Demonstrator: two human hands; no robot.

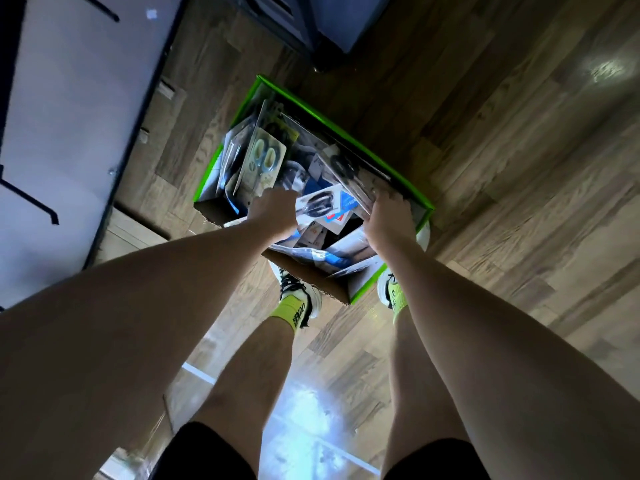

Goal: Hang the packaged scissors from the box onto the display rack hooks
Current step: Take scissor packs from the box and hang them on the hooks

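A green-edged cardboard box (346,128) sits on the wooden floor between my feet, filled with several packaged scissors. My left hand (273,211) reaches into the box's left half, its fingers curled down among the packs near a pale pack with white-handled scissors (264,159); what it holds is hidden. My right hand (389,218) grips the lower edge of a clear pack with black-handled scissors (346,171) that leans against the box's right wall. A white pack with dark scissors (322,207) lies between my hands.
The white display panel (69,116) with a dark frame stands at the left, with black hooks (31,199) sticking out of it. A dark piece of furniture (311,26) stands beyond the box. My shoes (298,292) flank the box's near end.
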